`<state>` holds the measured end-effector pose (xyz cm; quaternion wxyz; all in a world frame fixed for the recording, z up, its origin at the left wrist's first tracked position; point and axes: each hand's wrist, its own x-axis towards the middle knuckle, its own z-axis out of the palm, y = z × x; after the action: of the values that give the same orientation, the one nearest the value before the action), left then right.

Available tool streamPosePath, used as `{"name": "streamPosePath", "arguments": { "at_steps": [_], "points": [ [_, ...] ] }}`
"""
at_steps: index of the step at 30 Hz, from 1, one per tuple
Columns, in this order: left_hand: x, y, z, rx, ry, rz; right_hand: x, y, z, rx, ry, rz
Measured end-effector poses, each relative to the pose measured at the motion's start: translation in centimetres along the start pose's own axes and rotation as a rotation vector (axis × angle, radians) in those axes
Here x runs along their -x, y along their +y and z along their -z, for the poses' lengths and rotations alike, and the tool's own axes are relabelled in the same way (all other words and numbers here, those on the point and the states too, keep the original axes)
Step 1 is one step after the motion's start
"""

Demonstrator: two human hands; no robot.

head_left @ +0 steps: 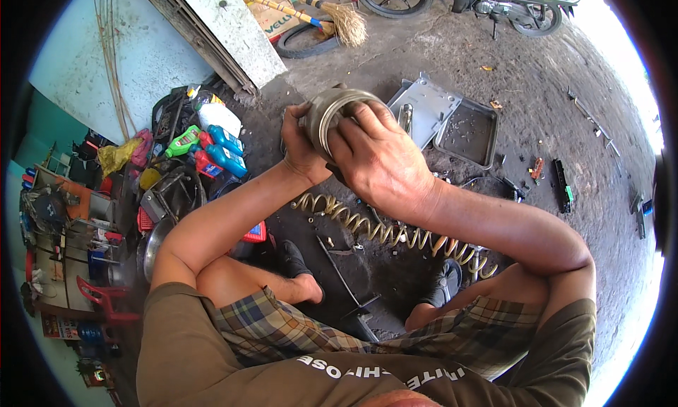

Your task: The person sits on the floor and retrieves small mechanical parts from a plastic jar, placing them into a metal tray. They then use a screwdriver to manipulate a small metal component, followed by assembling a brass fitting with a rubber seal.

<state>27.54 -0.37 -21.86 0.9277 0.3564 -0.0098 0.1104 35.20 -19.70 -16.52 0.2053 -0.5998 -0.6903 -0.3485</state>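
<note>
Raised over the ground in front of me is a round, hollow metal part [326,116], grey-brown with a ridged rim; its open end faces me. My left hand [304,152] grips its left side, with the thumb up along the outer wall. Across the right side lies my right hand [387,156], its fingers curled over the rim into the opening. The fingertips inside are hidden, so I cannot tell whether they hold anything small. Below my forearms a coiled yellowish air hose [385,230] stretches across the dark ground.
Beyond my right hand lie a grey metal panel [431,114] and a shallow metal tray [470,135] with small parts. Oil bottles [224,149] crowd the left. A long thin metal bar [337,269] lies between my feet. A motorbike [498,4] stands at the back.
</note>
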Motion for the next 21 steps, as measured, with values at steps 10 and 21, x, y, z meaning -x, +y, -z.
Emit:
{"name": "streamPosePath", "arguments": {
  "at_steps": [10,21],
  "points": [
    [0.4,-0.3,-1.3,-0.06,-0.025,0.002,0.3,0.3,0.7,-0.157,-0.101,0.048],
    [1.1,0.2,0.8,0.019,-0.077,0.133,1.7,-0.5,0.1,-0.112,-0.069,0.177]
  ]
}}
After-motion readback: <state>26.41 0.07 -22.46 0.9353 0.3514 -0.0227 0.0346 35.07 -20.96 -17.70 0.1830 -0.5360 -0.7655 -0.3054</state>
